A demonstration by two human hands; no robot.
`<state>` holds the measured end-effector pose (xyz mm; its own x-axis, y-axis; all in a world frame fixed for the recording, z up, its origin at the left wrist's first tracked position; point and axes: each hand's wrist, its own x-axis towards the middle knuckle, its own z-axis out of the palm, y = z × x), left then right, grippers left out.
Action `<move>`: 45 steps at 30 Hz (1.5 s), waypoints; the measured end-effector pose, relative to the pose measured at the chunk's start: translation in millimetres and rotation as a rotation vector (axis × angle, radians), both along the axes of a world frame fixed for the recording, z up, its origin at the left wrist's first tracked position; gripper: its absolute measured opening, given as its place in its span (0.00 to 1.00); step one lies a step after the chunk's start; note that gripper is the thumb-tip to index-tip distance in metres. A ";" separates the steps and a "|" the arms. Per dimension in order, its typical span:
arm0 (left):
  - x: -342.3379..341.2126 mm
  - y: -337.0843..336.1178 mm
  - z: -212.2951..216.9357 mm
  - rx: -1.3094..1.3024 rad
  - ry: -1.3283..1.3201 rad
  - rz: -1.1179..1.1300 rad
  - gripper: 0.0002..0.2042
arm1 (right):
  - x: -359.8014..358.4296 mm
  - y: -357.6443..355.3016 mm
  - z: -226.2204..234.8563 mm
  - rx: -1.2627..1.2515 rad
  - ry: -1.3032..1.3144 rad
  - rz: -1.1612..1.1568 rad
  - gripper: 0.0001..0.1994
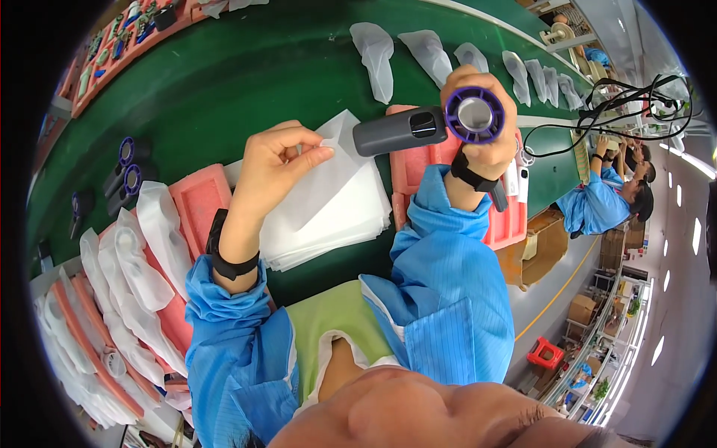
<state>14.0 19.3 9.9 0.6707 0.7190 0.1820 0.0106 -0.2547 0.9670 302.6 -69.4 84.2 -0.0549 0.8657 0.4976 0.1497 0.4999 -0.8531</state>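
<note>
My right hand is closed round the head of a handheld blower, which has a dark grey handle and a purple-ringed round end. The handle points left, its tip by a translucent white sleeve. Between thumb and fingertips, my left hand pinches the upper edge of that sleeve, lifting it. Whether the handle tip is inside the sleeve or just beside it, I cannot tell. Beneath lies a stack of similar white sleeves on the green table.
Wrapped blowers lie in a row along the far side. More wrapped ones fill pink foam trays at left, near bare purple-ringed blowers. A pink foam tray sits by my right arm. Black cables hang at right; co-workers sit beyond.
</note>
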 end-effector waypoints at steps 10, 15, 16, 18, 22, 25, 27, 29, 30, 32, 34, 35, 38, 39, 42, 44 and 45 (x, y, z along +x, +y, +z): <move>-4.2 -16.9 15.1 -0.280 -0.481 0.327 0.07 | -87.2 42.0 -14.5 0.142 -0.360 0.057 0.33; -17.8 -3.1 12.2 -0.588 -0.751 0.267 0.06 | -123.1 41.4 -23.2 0.119 -0.521 -0.095 0.35; -19.7 -2.4 9.5 -0.553 -0.764 0.252 0.06 | -130.0 40.4 -25.7 0.121 -0.515 -0.091 0.35; -19.9 -1.9 10.6 -0.523 -0.779 0.228 0.05 | -140.3 38.2 -30.7 0.083 -0.562 -0.152 0.37; -17.3 -9.7 22.8 0.083 -0.438 0.217 0.06 | -137.3 39.9 -35.0 0.101 -0.490 -0.265 0.38; -1.1 -19.6 33.4 0.641 -0.098 0.227 0.12 | -121.2 48.8 -39.4 0.173 -0.509 -0.359 0.37; 13.0 -17.0 30.6 0.719 -0.116 0.279 0.14 | -108.4 55.9 -43.2 0.284 -0.631 -0.420 0.34; 27.3 -14.8 28.1 0.874 -0.120 0.443 0.19 | -101.6 58.1 -43.1 0.221 -0.545 -0.475 0.33; 34.2 -17.4 30.4 0.871 -0.136 0.428 0.19 | -99.2 59.7 -42.3 0.170 -0.439 -0.499 0.32; 36.6 -22.5 39.3 0.531 -0.048 0.478 0.23 | -96.5 57.3 -40.8 0.122 -0.328 -0.521 0.31; 33.3 -20.5 38.8 0.368 0.011 0.514 0.25 | -109.0 51.3 -40.3 0.042 -0.267 -0.416 0.32; 33.7 -15.0 30.7 0.481 -0.011 0.530 0.26 | -115.4 51.1 -40.3 0.004 -0.234 -0.357 0.32; 14.8 2.3 20.1 0.727 -0.019 0.585 0.29 | -121.8 46.1 -34.5 -0.049 -0.054 -0.183 0.31; 3.6 5.8 20.7 0.464 -0.153 0.477 0.27 | -124.3 44.7 -34.2 -0.079 0.030 -0.100 0.30; -24.6 12.5 27.2 -0.050 -0.407 0.278 0.23 | -123.7 50.1 -42.8 -0.037 -0.191 -0.002 0.26; -24.1 16.7 29.8 0.134 -0.497 0.223 0.22 | -125.9 55.2 -51.3 -0.011 -0.311 0.027 0.24; -21.6 17.5 30.2 0.222 -0.545 0.185 0.21 | -125.7 56.4 -55.9 -0.020 -0.339 -0.033 0.22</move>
